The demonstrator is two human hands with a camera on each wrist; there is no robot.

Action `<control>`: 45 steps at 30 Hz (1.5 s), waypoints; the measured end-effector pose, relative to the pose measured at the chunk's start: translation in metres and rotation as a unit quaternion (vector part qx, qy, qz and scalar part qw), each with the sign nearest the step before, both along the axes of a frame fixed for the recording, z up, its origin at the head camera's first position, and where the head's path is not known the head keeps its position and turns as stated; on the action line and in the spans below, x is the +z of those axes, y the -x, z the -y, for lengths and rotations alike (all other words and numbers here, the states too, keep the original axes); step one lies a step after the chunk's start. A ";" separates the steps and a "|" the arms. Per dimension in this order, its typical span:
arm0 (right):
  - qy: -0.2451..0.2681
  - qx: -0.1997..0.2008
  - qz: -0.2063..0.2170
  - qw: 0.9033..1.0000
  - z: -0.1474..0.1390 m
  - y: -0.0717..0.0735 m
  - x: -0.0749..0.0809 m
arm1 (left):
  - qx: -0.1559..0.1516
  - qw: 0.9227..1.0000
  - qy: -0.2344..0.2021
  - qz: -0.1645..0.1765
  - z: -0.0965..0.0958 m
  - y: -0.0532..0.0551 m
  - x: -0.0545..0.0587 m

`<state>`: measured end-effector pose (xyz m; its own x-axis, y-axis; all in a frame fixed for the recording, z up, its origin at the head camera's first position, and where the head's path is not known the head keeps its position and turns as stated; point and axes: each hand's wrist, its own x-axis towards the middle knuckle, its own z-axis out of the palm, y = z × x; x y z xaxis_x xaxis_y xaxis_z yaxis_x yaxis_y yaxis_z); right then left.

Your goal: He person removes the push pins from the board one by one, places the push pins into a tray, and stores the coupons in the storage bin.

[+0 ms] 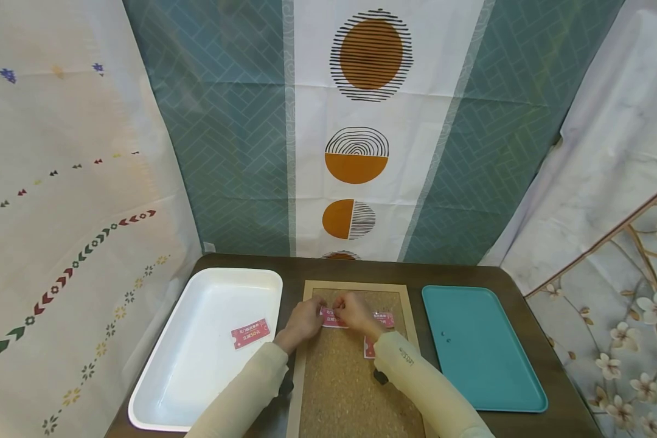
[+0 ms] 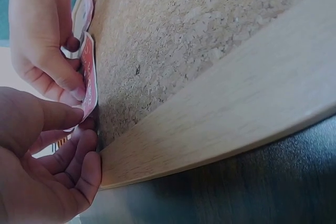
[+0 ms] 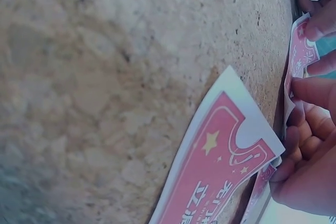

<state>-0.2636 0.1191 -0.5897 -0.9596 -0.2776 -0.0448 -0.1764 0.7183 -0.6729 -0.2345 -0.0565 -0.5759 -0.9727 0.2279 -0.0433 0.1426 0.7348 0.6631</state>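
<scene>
Both hands meet over the upper part of a framed cork board [image 1: 334, 389]. My left hand [image 1: 306, 319] pinches the left end of a pink paper coupon [image 1: 334, 318] against the cork. My right hand [image 1: 356, 311] has its fingertips on the same coupon, with thumb and forefinger closed at its edge in the right wrist view [image 3: 315, 150]. Whether a small pin sits between those fingers is hidden. A second coupon [image 1: 384, 319] lies beside the right hand, and a third [image 1: 369, 348] below it is partly covered by the right wrist.
On the left stands a white tray [image 1: 159, 365] with one pink coupon [image 1: 250, 333] in it. A teal tray [image 1: 487, 347] on the right holds a few tiny clear pieces [image 1: 447, 340]. All rest on a dark table [image 1: 566, 401] with patterned curtains around it.
</scene>
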 end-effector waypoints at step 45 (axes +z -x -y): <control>0.032 -0.004 0.027 0.999 0.000 0.000 -0.002 | 0.004 1.000 -0.013 0.000 0.000 -0.002 -0.003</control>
<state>-0.2631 0.1196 -0.5915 -0.9586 -0.2734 -0.0797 -0.1323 0.6753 -0.7256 -0.2324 -0.0561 -0.5788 -0.9747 0.2204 -0.0378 0.1358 0.7179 0.6828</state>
